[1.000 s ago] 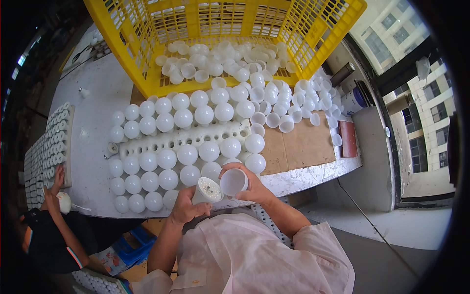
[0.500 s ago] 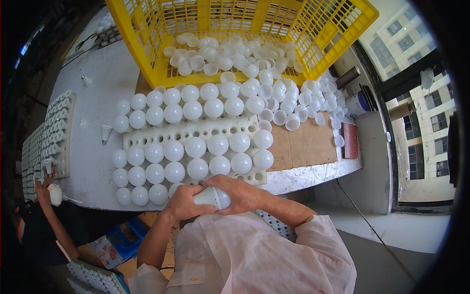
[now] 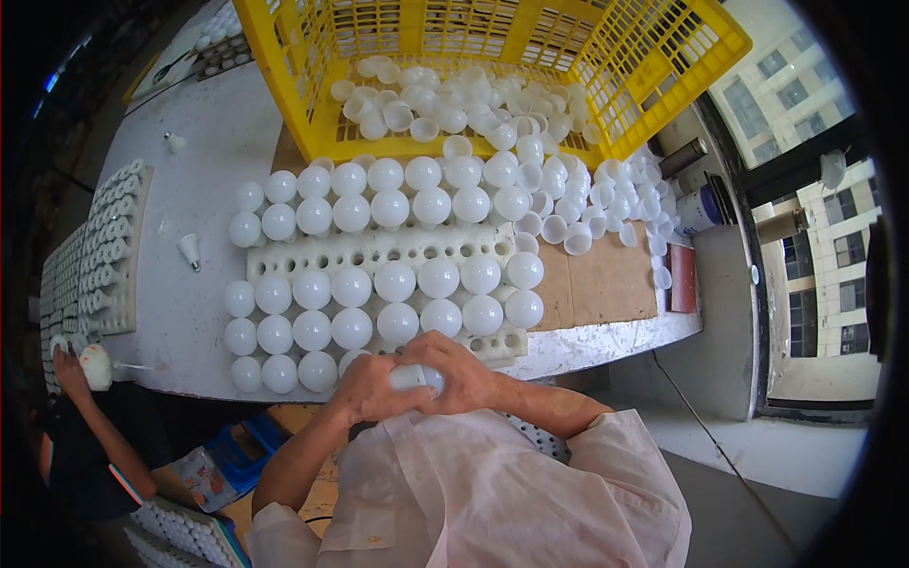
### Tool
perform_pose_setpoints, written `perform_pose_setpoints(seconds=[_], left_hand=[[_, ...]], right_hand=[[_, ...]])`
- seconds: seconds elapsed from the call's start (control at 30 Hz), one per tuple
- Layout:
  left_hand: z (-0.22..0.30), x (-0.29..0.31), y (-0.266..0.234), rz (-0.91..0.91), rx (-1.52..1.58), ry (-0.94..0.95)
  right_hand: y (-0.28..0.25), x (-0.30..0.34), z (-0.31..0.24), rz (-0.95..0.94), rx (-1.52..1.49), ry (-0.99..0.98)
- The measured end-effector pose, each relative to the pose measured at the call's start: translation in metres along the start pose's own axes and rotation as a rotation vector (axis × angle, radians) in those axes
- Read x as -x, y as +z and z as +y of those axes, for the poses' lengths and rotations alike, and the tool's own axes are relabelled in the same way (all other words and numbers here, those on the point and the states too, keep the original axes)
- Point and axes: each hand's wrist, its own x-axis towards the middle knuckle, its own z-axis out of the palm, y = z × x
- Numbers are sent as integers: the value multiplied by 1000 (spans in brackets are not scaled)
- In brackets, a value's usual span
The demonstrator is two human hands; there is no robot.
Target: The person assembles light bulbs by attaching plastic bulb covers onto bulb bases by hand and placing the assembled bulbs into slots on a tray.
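White bulb clasped by both hands; holed tray just beyond.

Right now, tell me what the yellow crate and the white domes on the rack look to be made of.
Yellow crate: likely moulded plastic, with an even glossy colour and lattice walls. White domes: probably frosted plastic, though possibly glass; matte, milky, uniform. Rack: white foam or plastic by its look, with punched round holes.

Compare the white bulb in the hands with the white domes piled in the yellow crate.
The bulb is clasped between the left hand and right hand, mostly hidden; the loose domes lie untouched. The bulb is single; the domes lie heaped, some showing open mouths, in the yellow crate. Both are white and rounded.
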Motion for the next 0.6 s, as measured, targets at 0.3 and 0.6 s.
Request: perform_pose_setpoints(seconds=[0.3, 0.6], left_hand=[[-2, -2, 2, -20, -4, 1], [-13, -1, 8, -106, 246, -22]], right_hand=[[11, -1, 2, 70, -87, 28], [18, 9, 7, 95, -110, 67]])
